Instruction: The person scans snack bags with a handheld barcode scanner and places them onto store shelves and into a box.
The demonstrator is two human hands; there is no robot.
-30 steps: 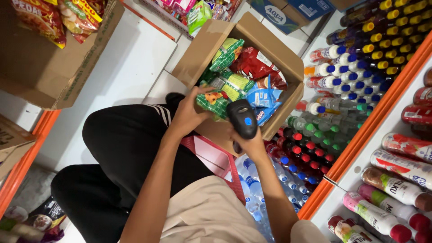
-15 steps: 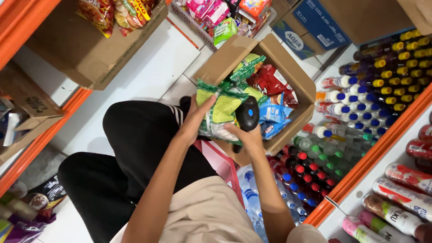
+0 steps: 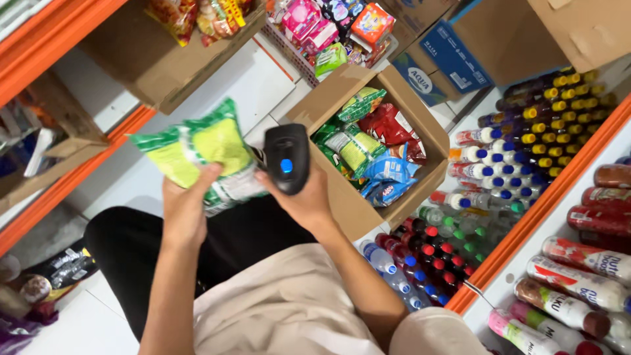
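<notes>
Left hand grips a green snack packet; right hand clasps a black scanner just beside it.

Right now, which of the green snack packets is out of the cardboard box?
The green packet gripped in the left hand, beside the black scanner in the right hand. The other green packets lie inside the box.

packet: lifted out of the box, now up in front of the chest in the left hand
scanner: raised with the right hand, now just beside the packet
box: farther from both hands
</notes>
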